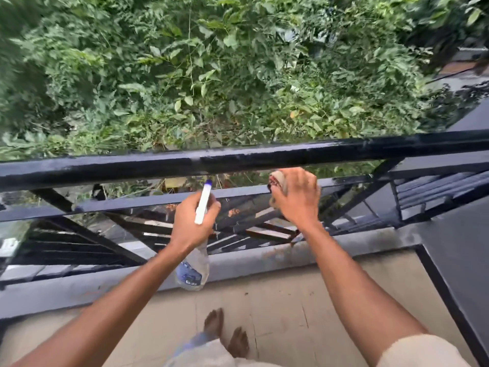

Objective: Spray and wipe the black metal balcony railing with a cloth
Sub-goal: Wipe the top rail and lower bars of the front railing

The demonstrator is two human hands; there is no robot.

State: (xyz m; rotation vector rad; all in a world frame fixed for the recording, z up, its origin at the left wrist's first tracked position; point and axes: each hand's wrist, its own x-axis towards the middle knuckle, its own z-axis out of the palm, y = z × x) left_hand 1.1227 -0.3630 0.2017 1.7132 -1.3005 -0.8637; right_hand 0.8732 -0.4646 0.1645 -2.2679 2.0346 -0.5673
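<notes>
The black metal balcony railing (164,165) runs across the view, with a thick top rail, a thinner second rail below it and diagonal bars. My left hand (189,223) grips a clear spray bottle (194,271) with a white and blue nozzle pointing up towards the second rail. My right hand (296,197) presses a bunched tan and dark red cloth (276,181) against the second rail, just under the top rail. Most of the cloth is hidden by my fingers.
Dense green bushes (211,75) lie beyond the railing. A grey ledge (264,258) runs under the railing at the edge of the beige tiled floor (285,308). My bare feet (227,332) stand on the tiles. A dark wall (460,260) closes the right side.
</notes>
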